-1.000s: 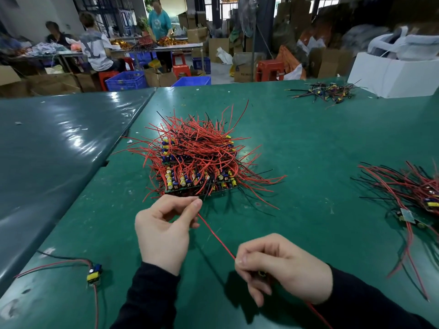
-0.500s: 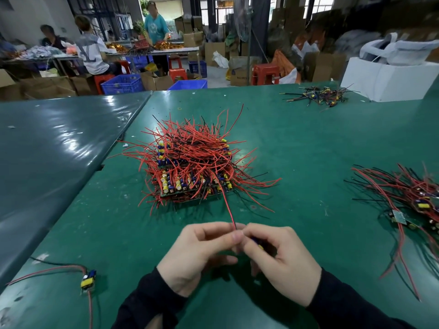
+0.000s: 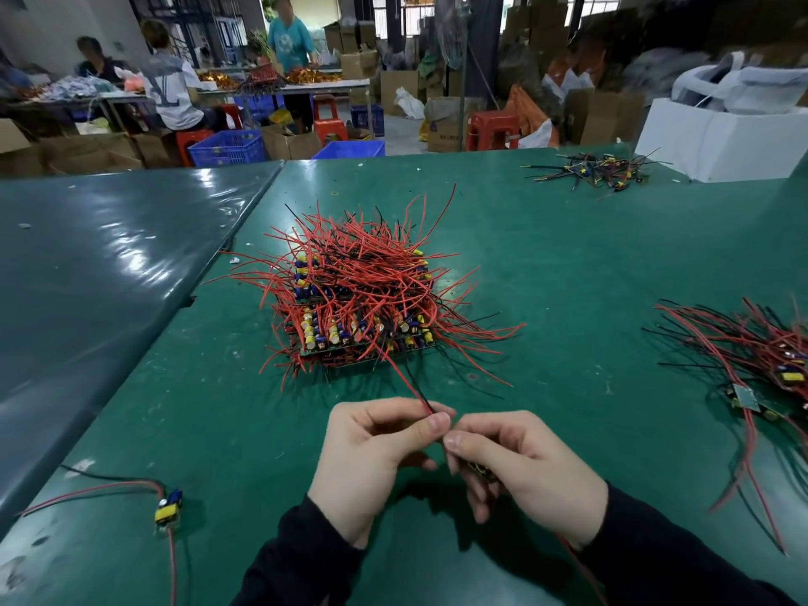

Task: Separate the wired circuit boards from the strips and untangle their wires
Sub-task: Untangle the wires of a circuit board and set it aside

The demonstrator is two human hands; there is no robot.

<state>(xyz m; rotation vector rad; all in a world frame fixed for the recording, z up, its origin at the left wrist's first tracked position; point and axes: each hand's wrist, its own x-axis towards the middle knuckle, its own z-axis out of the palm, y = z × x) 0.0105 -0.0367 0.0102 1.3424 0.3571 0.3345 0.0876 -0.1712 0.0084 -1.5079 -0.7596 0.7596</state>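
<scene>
Green surface [image 3: 568, 277] held the tangled board pile [image 3: 363, 308] mid-centre. Left hand [image 3: 376, 457] and right hand [image 3: 520, 465] met just in front of it, both pinching one red wire [image 3: 404, 378] from the pile; right hand also gripped a small board.

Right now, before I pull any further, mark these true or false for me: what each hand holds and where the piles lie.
1. Both hands pinch wires that run up to the central pile. True: left hand, right hand.
2. The right hand is empty. False: its fingers also curl round a small board.
3. A single wired board lies near the left hand. True.
4. The pile at the right edge has only black wires. False: mostly red.
</scene>
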